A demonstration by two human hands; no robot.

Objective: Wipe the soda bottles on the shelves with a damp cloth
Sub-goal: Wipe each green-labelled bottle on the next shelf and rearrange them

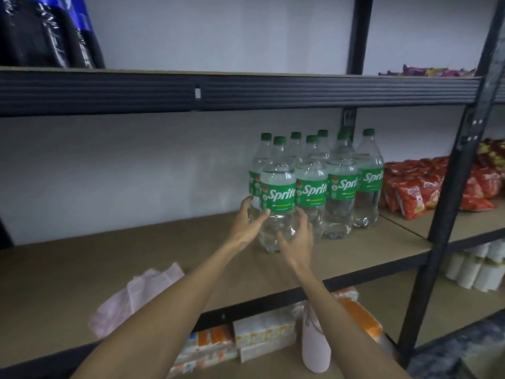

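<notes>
Between your grips stands the front Sprite bottle point(277, 192): left grip point(247, 224) curls round it, right grip point(296, 240) spread just beside. Your cloth point(142, 294) sits behind the left grip, guessing to free both.

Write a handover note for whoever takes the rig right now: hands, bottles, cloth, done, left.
Left hand grips the front-left Sprite bottle; right hand cups its right side, grip unclear.
Pink cloth lies on the same shelf, off to the left, in neither hand.
Other Sprite bottles stand grouped behind and to the right.
Done: can't tell which bottles are wiped.
Left: pick up the cloth, wipe.
</notes>
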